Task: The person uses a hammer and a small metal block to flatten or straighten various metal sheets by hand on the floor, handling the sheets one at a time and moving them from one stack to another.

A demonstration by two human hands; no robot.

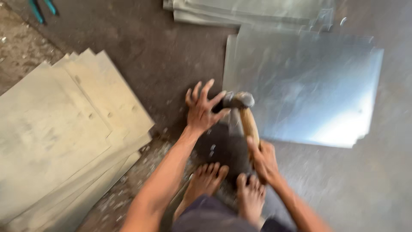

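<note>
My right hand (263, 160) grips the wooden handle of a hammer (244, 112). The hammer's metal head lies at the near left corner of a shiny metal sheet (309, 86) on the ground. My left hand (201, 108) is spread open with fingers apart, hovering just left of the hammer head and the sheet's edge. It holds nothing. My bare feet (227, 189) rest on the ground below the hands. The picture is blurred by motion.
A fanned stack of dull metal sheets (64, 137) lies at the left. More shiny sheets (249, 10) are stacked at the top. Blue-handled pliers or snips (42, 8) lie at the top left corner. The floor (163, 56) is dark and gritty.
</note>
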